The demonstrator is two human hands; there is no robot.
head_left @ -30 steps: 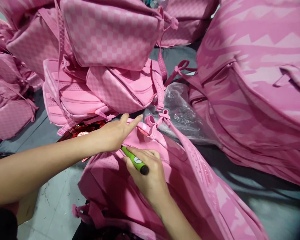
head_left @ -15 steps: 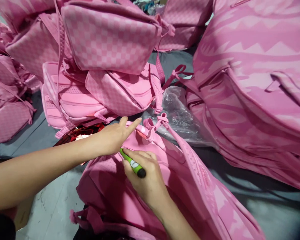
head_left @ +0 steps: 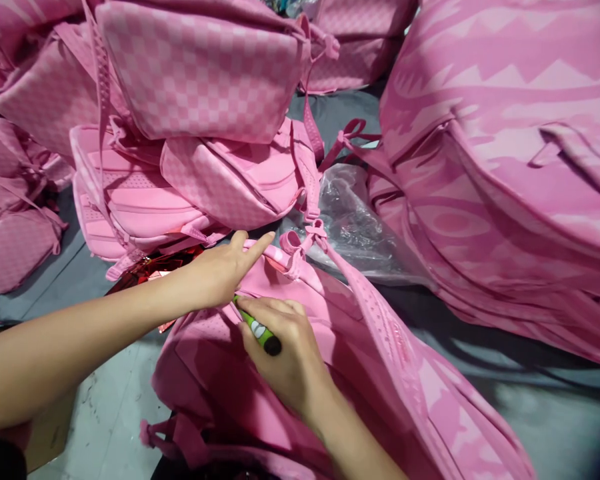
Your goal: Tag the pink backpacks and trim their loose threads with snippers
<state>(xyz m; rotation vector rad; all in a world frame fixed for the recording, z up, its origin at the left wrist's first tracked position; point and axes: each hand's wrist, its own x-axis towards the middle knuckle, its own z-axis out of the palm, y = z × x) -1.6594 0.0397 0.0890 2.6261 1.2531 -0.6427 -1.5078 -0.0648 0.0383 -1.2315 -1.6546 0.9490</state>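
A slim green marker-like tool with a black end (head_left: pixel 257 329) lies low in the frame's centre, gripped by the right hand (head_left: pixel 285 353) against a pink fabric backpack (head_left: pixel 360 373). The left hand (head_left: pixel 220 267) presses flat on that backpack, index finger extended, holding nothing. Checkered pink backpacks (head_left: pixel 205 80) pile across the upper left on the grey worktop (head_left: pixel 555 400).

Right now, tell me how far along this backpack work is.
Done: cannot tell; pink backpacks are piled behind, with no visible sign of being worked on. In hand: the right hand holds a green pen tip-down on the near backpack, while the left hand presses its top by the strap. Left: the pile at right, seemingly untouched.
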